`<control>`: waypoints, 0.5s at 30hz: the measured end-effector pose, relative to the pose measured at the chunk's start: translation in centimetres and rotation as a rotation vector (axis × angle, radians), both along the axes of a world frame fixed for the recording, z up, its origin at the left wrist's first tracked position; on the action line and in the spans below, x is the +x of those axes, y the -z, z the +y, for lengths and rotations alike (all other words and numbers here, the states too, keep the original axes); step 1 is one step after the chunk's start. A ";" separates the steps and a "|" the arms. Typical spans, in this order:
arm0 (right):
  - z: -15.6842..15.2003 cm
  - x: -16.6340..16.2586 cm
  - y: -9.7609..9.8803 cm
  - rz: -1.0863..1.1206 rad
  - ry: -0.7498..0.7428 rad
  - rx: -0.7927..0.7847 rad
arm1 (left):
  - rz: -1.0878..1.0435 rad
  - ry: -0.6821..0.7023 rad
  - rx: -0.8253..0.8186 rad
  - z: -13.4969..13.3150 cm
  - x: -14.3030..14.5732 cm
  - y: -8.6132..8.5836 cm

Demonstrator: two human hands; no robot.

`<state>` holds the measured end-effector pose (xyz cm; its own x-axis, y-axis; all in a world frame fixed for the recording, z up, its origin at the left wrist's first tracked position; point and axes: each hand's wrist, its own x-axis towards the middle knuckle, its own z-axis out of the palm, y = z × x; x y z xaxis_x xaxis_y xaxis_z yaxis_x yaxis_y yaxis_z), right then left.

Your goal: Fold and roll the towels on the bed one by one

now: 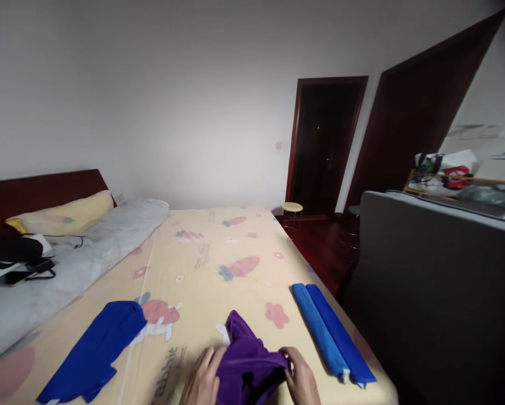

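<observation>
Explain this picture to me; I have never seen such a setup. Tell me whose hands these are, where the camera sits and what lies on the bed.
No machine here: a person wears one camera on the head, looking forward and down. Their left hand and right hand both grip a purple cloth on the bed. Left of it lies a dark blue cloth; right of it, two blue rolls side by side. A grey duvet lies farther left.

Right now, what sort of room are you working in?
Most likely a home bedroom. The left hand and right hand grip a purple cloth on a wide bed. A pillow leans against the dark headboard, and a doorway opens beyond.
</observation>
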<state>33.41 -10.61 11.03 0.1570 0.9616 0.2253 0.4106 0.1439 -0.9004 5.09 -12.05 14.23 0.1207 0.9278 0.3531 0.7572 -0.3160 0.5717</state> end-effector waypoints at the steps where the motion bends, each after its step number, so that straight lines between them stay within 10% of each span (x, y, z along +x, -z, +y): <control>1: 0.3 0.2 -0.7 0.081 0.006 0.011 | 0.001 -0.059 0.030 0.5 -0.4 0.1; 7: 1.8 0.3 -6.4 0.360 -0.065 0.088 | -0.215 -0.290 0.150 4.9 -4.7 -0.8; 15: 5.6 4.2 -10.9 -0.014 -0.036 0.264 | -0.441 -0.453 0.063 9.2 -10.5 -2.0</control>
